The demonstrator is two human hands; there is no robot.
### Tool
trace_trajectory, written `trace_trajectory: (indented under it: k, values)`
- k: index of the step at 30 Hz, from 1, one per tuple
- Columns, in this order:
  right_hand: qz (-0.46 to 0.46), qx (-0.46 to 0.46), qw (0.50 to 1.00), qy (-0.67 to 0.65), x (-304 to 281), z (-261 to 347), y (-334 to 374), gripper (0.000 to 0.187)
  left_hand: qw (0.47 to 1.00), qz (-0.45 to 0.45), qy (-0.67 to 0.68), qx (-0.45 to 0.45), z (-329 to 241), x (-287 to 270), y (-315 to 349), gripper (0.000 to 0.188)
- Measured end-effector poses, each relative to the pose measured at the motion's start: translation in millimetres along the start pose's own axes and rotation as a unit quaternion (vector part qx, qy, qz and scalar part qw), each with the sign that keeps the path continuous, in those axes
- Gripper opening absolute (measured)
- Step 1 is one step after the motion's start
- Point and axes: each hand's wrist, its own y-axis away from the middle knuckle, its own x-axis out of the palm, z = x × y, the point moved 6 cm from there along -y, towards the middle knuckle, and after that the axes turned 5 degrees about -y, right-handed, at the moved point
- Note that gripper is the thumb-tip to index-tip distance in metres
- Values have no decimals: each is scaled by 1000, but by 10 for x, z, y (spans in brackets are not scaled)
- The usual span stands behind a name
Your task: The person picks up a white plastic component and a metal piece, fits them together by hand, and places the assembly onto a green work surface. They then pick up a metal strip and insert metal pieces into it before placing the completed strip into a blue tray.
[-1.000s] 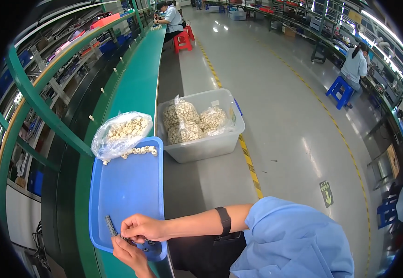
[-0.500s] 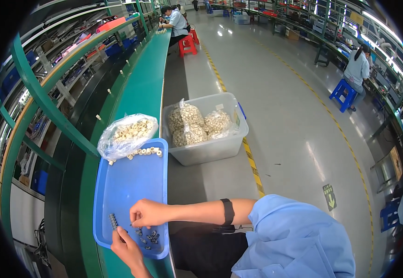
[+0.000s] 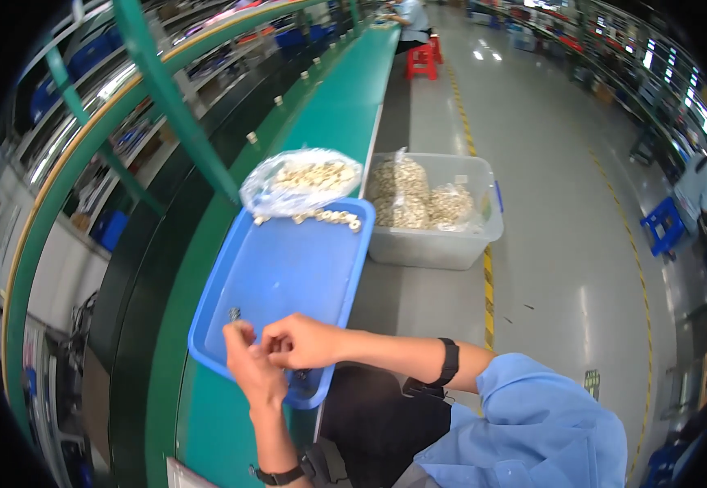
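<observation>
Blue tray (image 3: pixel 284 268): lies on the green bench (image 3: pixel 333 106), far rim beside a clear bag (image 3: pixel 257 191) of cream-coloured pieces.
Dark grey piece (image 3: pixel 235 313): over the tray, in the left hand (image 3: pixel 254 366), one end jutting past the fingers, the rest hidden.
Left grip: thumb and fingers closed around that piece.
Right hand (image 3: pixel 305 342): fingers curled and bunched just beside the left thumb; cannot tell whether they pinch anything.
Small dark parts (image 3: pixel 301 375): in the tray's near end, partly hidden below the right hand.
Loose cream pieces (image 3: pixel 337 216): along the tray's far end.
Translucent bin (image 3: pixel 423 250): right of the bench, holding filled bags.
</observation>
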Motion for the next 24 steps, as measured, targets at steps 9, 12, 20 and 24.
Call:
trace_trajectory:
  k: [9, 12, 20, 24]
  values:
    - [18, -76, 985, 151, -150, -95, -72, 16, 995, 55, -87, 0, -122, 166, -60, 54]
    - [-57, -54, 992, 100, -106, -146, -104, 12, 989, 8, -146, 3, -214, 4, -8, 48]
    - [-94, 21, 995, -35, -284, -461, -76, 12, 985, 119, -107, -67, 277, -225, 242, 39]
    - [-58, 43, 995, -69, -151, -387, -89, 14, 987, 118, -85, -74, 354, -287, 348, 38]
